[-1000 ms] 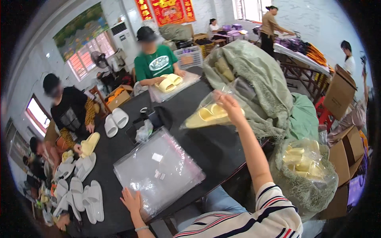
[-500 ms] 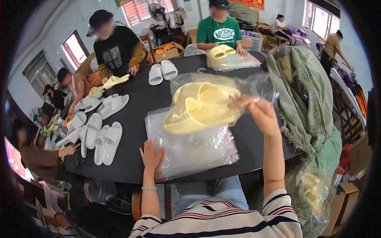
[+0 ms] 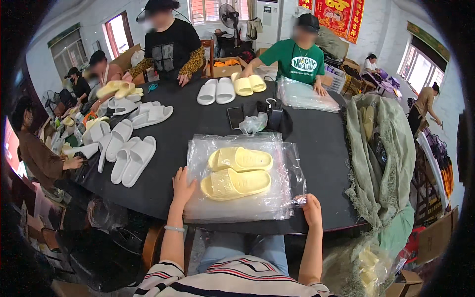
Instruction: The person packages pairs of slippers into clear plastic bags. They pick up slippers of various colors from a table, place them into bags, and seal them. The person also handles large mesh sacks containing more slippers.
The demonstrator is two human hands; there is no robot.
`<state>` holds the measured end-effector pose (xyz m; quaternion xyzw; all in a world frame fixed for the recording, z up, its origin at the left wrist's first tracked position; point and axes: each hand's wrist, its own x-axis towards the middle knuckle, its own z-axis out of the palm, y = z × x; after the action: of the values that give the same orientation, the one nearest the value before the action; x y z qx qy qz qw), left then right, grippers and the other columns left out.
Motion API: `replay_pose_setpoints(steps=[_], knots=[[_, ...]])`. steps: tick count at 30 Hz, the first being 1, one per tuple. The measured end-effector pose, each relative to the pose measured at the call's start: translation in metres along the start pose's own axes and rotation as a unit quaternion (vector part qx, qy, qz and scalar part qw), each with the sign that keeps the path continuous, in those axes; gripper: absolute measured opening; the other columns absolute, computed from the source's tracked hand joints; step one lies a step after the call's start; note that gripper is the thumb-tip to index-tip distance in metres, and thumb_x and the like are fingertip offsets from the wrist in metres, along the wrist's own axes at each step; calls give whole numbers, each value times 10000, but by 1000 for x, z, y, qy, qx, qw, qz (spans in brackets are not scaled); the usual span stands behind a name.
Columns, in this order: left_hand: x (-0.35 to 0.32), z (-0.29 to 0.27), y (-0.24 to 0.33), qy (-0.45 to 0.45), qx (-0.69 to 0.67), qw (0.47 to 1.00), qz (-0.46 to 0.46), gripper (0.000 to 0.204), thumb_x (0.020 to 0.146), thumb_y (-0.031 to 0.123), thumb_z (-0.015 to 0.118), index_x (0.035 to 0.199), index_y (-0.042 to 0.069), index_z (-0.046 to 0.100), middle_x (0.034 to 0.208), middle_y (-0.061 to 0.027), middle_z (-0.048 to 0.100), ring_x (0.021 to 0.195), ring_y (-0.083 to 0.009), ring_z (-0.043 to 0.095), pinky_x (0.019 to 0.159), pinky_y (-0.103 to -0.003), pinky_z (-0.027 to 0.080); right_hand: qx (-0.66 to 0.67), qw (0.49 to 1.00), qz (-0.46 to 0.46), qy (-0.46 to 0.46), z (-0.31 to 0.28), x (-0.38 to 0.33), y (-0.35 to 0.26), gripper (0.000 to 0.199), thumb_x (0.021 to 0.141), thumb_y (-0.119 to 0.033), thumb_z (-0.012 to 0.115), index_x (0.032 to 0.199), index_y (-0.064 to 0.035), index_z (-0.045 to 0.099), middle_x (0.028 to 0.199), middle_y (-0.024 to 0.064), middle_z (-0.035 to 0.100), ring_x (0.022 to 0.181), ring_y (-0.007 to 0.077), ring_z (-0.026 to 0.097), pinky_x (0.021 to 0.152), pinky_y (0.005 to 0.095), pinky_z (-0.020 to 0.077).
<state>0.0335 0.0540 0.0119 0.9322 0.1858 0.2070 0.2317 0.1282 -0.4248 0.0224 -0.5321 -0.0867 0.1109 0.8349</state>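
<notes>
The black table [image 3: 321, 148] holds bagged yellow slippers [image 3: 235, 183] opposite a lettered green shirt [image 3: 298, 60].

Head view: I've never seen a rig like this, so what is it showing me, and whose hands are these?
There is no machine: a wide fisheye camera on a person's head looks down, so straight edges bend. The two nearest bare hands are that person's. The left hand lies at the left edge of a stack of clear bags. The right hand appears to pinch the loose edge of a clear bag around two yellow slippers atop the stack. White slippers and a phone also lie on the black table.
</notes>
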Motion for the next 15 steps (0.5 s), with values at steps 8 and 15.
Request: replay_pose_setpoints(steps=[8, 15], knots=[[20, 16, 59, -26, -164, 984, 70, 515, 911, 241, 587, 1344, -4, 455, 1390, -247, 431, 1292, -385, 408, 1090, -388, 328, -235, 972, -20, -24, 13, 25, -18, 229, 939, -174, 592, 1072, -2, 665, 1118, 77, 653, 944, 170, 614, 881, 292, 460], [3, 37, 59, 4, -98, 992, 85, 458, 976, 332, 432, 1259, -8, 553, 1318, -263, 502, 1221, -397, 469, 1050, -428, 366, -494, 780, -182, -338, 36, 103, -56, 569, 737, -290, 788, 1251, -116, 617, 1366, 140, 513, 1267, 317, 440, 1073, 431, 330]])
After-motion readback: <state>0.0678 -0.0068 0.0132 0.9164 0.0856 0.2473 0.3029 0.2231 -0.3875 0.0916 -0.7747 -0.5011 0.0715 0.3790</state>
